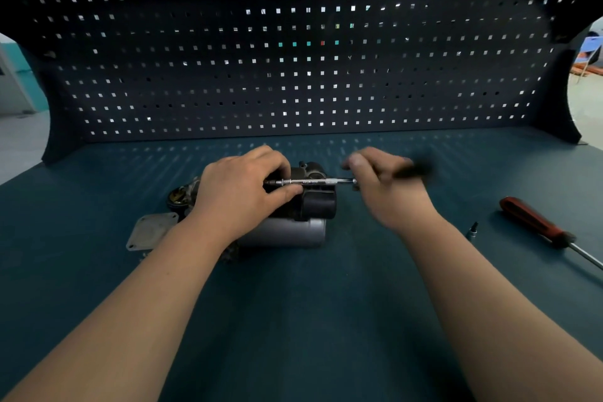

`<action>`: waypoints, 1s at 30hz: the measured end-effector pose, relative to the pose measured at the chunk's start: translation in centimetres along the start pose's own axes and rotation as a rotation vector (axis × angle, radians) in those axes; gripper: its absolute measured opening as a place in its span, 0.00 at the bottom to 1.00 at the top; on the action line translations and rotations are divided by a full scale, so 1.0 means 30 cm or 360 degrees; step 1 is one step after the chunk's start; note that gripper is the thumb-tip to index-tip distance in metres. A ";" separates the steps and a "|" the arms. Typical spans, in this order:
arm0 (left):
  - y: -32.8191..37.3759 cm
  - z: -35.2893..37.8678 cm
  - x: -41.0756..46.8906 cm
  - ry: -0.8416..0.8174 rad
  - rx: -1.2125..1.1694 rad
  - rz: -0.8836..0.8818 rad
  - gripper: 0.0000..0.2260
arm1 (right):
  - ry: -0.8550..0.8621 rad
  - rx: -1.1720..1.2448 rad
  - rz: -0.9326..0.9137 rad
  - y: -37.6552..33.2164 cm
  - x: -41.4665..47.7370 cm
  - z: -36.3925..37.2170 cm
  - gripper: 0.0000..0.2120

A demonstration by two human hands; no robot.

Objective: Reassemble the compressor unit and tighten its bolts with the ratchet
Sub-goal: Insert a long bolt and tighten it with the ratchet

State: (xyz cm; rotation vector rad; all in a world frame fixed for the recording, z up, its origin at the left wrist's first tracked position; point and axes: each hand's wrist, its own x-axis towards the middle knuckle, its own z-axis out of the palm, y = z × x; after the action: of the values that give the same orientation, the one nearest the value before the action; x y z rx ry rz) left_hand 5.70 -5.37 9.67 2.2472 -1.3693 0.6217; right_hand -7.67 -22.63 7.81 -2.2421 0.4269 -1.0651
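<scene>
The compressor unit (313, 206), black on top with a silver cylinder below, lies on the blue-green bench. My left hand (241, 192) rests over its left part, fingers curled round the head end of the ratchet (310, 181). The ratchet's chrome shaft runs level across the unit's top. My right hand (388, 186) grips the black handle end, which is blurred. The bolt under the ratchet head is hidden by my left hand.
A flat grey cover plate (150, 232) lies left of the unit. A red-handled screwdriver (538, 225) and a small socket bit (473, 229) lie at the right. A dark pegboard (293, 59) closes off the back of the bench (293, 303).
</scene>
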 end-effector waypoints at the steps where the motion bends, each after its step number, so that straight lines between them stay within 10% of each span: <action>1: 0.001 0.000 0.001 0.0017 -0.0023 -0.0020 0.11 | 0.0126 -0.0132 -0.0397 0.015 -0.011 0.001 0.15; 7: -0.001 -0.003 0.003 -0.0023 0.0071 0.0000 0.11 | 0.0065 -0.0166 -0.0627 0.059 -0.041 0.027 0.15; 21: -0.009 0.003 -0.003 0.0006 0.0046 0.0034 0.13 | -0.0557 0.0481 0.0744 -0.005 0.032 -0.005 0.22; 30: -0.011 0.006 0.000 0.0021 0.0063 0.0001 0.14 | -0.0365 -0.0040 -0.0123 0.026 0.002 -0.024 0.12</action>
State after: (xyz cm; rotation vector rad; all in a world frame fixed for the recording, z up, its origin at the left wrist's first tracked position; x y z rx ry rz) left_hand 6.02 -5.34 9.49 2.2700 -1.3626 0.6683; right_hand -8.22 -23.53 7.70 -2.3858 0.2595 -0.8308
